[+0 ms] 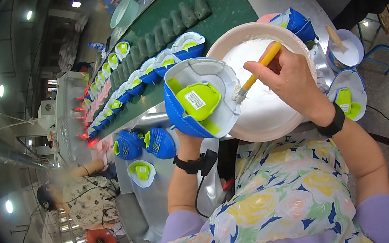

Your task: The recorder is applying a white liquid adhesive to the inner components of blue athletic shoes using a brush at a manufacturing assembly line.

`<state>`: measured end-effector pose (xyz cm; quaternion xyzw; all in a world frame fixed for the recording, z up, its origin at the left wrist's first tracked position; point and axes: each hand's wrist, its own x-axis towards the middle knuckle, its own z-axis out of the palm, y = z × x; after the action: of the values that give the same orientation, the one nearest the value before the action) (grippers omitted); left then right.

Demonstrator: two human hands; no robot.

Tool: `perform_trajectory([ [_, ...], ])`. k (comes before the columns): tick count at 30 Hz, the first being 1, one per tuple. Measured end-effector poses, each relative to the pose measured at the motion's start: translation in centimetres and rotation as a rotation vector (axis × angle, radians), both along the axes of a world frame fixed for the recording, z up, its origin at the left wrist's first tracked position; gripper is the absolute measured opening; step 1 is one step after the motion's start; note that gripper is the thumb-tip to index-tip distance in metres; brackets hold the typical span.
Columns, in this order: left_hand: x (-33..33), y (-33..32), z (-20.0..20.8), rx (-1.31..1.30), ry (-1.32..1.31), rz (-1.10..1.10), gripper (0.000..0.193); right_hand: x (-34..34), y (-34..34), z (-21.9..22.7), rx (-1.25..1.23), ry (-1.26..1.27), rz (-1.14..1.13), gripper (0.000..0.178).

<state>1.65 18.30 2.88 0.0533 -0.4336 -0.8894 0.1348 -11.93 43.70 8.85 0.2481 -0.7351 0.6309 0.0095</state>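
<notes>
The left hand (187,135), mostly hidden, cups a blue shoe upper (198,99) from below, its open side turned up to show a lime-green insert, and holds it just to the left of the right hand (289,78). The right hand pinches a yellow-handled brush (256,72) between closed fingers, the bristle tip touching the upper's white inner rim. Directly beneath the right hand sits a wide bowl (267,118) of white glue, and beyond the left hand a row of similar uppers (131,85) lies along a green conveyor belt (223,8).
</notes>
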Motion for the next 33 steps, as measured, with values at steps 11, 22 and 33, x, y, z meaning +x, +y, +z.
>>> perform_trajectory([
  [11,-0.9,0.0,-0.1,-0.415,0.091,0.361,0.049,2.7,-0.9,-1.0,-0.089,-0.441,0.067,0.039],
  [22,0.5,-5.2,-0.1,0.509,-0.311,-0.736,0.053,0.6,1.6,-0.7,-0.211,0.176,0.196,0.019],
  [33,1.2,3.9,0.7,0.518,-0.628,-0.563,0.045,0.1,-1.9,1.1,-0.147,0.684,0.397,0.019],
])
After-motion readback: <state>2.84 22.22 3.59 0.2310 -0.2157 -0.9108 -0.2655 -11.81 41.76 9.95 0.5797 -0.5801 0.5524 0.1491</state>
